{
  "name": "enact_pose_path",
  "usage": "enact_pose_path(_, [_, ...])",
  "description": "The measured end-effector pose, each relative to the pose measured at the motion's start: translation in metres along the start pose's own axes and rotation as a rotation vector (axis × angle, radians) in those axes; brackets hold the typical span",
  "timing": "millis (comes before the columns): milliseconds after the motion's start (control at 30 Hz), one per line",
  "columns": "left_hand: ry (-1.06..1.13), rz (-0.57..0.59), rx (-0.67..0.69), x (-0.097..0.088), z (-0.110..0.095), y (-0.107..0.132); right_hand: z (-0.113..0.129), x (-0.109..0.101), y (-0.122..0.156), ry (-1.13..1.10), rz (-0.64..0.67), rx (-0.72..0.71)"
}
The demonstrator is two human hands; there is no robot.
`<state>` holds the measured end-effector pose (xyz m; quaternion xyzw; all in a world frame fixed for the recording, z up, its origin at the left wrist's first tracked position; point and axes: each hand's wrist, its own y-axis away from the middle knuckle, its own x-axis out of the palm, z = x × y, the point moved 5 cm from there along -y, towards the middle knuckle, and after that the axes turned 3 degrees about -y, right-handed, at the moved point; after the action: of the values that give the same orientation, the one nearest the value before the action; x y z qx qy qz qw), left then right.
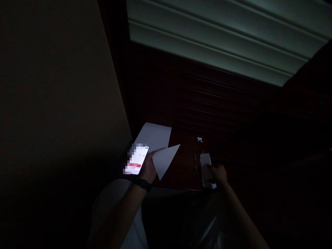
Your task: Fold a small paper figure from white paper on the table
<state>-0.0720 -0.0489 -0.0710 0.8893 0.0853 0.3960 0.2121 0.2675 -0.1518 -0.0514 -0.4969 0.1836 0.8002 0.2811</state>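
In dim light, my left hand (149, 168) is closed on a white triangular piece of paper (166, 159) that points up and to the right. Just left of that hand glows a phone (140, 160) with its screen lit; whether the hand also touches it I cannot tell. My right hand (219, 173) has its fingers closed at the right edge of a small stack of white paper slips (205, 164) near the table's front edge. Between the two hands lies a slim pen (195, 163).
A larger white sheet (155, 135) lies behind the phone. Small torn paper scraps (199, 139) rest farther back on the dark table (181, 173). A pale wall (77, 86) rises at the left, and light slatted panels (207, 41) stand beyond the table.
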Motion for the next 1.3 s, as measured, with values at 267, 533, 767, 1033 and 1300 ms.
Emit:
enact_pose_path(267, [-0.018,0.073,0.014,-0.002,0.005,-0.01,-0.004,0.007,-0.001,0.204,0.088,0.038])
enact_pose_path(533, [-0.025,0.08,0.004,-0.003,0.006,-0.008,0.015,0.005,0.01,0.355,0.105,-0.087])
enact_pose_path(767, [-0.042,0.082,-0.031,-0.007,0.009,-0.011,0.019,0.012,0.005,0.401,0.191,-0.145])
enact_pose_path(1033, [-0.045,0.062,-0.053,-0.008,0.012,-0.012,0.016,0.021,0.0,0.408,0.221,-0.122])
enact_pose_path(1300, [-0.038,0.048,-0.07,-0.008,0.01,-0.009,0.018,0.01,-0.006,0.363,0.203,-0.098])
